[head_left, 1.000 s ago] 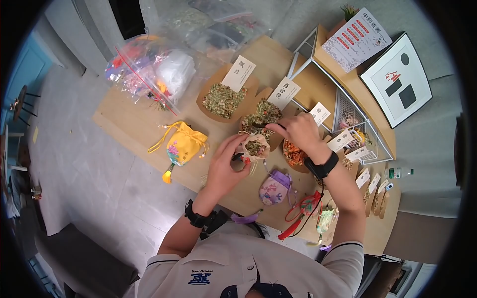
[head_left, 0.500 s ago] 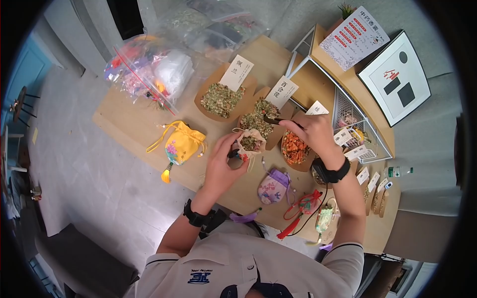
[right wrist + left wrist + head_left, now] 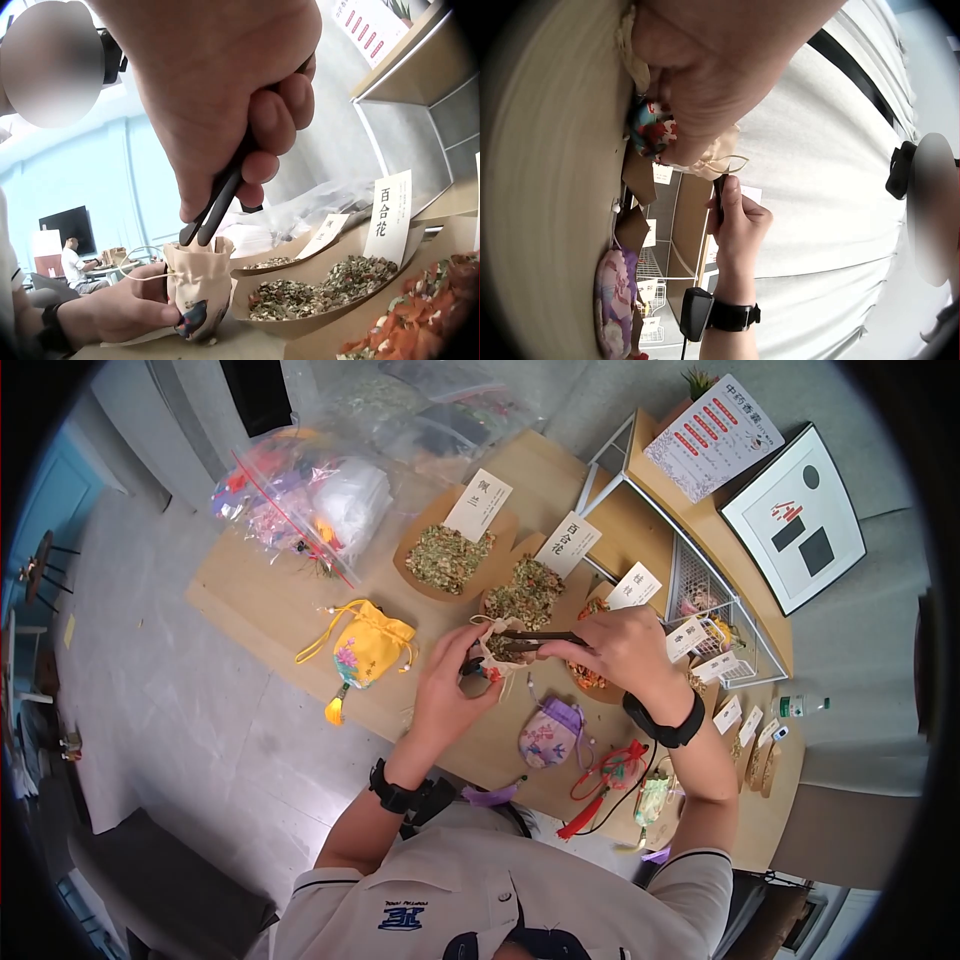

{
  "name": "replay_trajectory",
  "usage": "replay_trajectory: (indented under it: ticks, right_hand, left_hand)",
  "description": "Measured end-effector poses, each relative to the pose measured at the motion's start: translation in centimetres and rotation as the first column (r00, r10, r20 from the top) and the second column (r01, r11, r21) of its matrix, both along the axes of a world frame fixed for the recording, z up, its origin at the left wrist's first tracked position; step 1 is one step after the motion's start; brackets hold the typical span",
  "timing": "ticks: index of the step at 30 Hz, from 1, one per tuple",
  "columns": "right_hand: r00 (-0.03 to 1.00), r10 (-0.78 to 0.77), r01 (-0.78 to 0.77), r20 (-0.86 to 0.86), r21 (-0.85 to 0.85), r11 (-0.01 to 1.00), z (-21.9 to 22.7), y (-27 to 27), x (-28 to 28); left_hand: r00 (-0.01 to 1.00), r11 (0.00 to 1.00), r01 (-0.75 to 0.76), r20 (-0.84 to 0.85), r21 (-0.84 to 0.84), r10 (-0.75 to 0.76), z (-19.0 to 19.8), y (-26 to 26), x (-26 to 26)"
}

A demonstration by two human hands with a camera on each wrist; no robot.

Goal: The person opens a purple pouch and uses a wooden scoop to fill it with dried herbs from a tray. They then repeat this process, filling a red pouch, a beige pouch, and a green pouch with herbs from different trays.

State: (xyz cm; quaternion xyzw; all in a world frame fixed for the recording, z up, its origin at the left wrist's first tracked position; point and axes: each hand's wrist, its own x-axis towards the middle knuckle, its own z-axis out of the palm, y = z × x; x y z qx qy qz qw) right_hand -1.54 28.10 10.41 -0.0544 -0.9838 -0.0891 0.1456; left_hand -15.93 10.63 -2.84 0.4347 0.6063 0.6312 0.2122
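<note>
A small cream drawstring pouch [image 3: 201, 279] with a blue and red pattern stands upright and open-mouthed at the table. My left hand [image 3: 445, 685] grips its side between thumb and fingers. With my right hand [image 3: 625, 650] I hold black tongs [image 3: 223, 196], whose tips reach down into the pouch's mouth. Dried herbs show inside the pouch in the head view; what the tips pinch is hidden. Just beyond the pouch lie chopped green herbs [image 3: 525, 592] in a brown paper tray. Orange petals [image 3: 420, 311] fill the tray beside it, partly under my right hand.
A yellow pouch [image 3: 368, 652] lies left of my hands; a purple pouch [image 3: 552, 732] and a red one [image 3: 622, 768] lie nearer me. Clear plastic bags [image 3: 350, 505] cover the far left corner. A wooden shelf [image 3: 640, 470] stands at the back right, with labelled trays along it.
My right hand has brought the tongs from over the green herb tray back toward me, and their tips now go into the pouch. The left hand keeps its grip in nearly the same place.
</note>
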Motion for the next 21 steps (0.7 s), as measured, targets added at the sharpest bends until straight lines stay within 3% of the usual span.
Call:
replay_trajectory:
  ticks: [8, 12, 15, 21]
  right_hand:
    - [0.999, 0.027, -0.033, -0.030, -0.182, 0.983, 0.0, 0.6, 0.1]
    - [0.948, -0.265, 0.286, 0.179, -0.105, 0.952, 0.5, 4.1, 1.0]
    - [0.914, -0.297, 0.318, 0.275, -0.035, 0.947, -1.0, 6.4, 1.0]
    - [0.835, -0.291, 0.370, 0.468, -0.086, 0.925, -2.0, 6.8, 0.0]
  left_hand:
    - [1.000, 1.000, -0.008, 0.002, 0.005, 0.008, 0.0, 0.0, 0.0]
    - [1.000, 1.000, -0.017, -0.011, 0.000, 0.017, 0.1, 0.0, 0.1]
    - [1.000, 1.000, -0.010, -0.001, 0.003, 0.010, -0.2, 0.1, 0.1]
    - [1.000, 1.000, 0.003, 0.002, -0.019, -0.003, -0.2, 0.1, -0.1]
